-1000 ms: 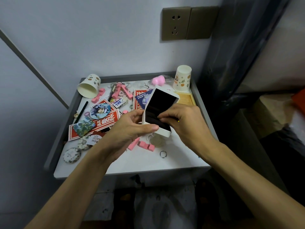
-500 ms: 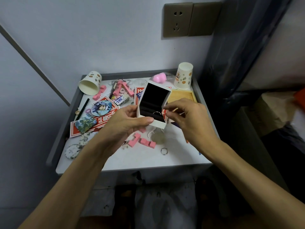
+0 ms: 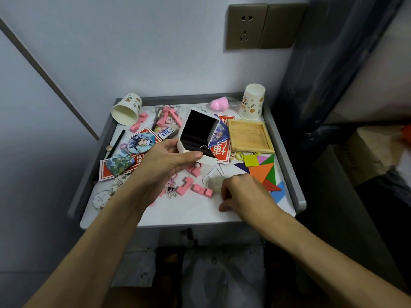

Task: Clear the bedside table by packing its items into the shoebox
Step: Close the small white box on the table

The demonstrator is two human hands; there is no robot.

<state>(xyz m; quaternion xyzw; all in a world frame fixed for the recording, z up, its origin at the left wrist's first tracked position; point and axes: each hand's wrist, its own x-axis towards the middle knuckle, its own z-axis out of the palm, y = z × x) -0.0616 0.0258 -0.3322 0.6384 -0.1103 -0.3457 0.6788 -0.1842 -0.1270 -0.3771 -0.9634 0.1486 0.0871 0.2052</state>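
My left hand (image 3: 164,161) grips a small white jewellery box (image 3: 200,130), held open above the middle of the bedside table (image 3: 189,214). Its lining is black and a silver ring (image 3: 203,147) sits in its slot. My right hand (image 3: 244,194) is down on the table near the front, fingers curled and pinching a second small ring (image 3: 224,199) at their tips. No shoebox shows in this view.
Clutter covers the table: a tipped paper cup (image 3: 125,108), an upturned cup (image 3: 252,102), a wooden tray (image 3: 249,135), coloured tangram pieces (image 3: 262,170), pink blocks (image 3: 200,190), red cards (image 3: 111,172), a round badge (image 3: 141,142). A dark curtain (image 3: 333,63) hangs at the right.
My right hand left the open box and dropped to the table front, where a loose ring lay. The left hand still holds the box, now with a ring in it.
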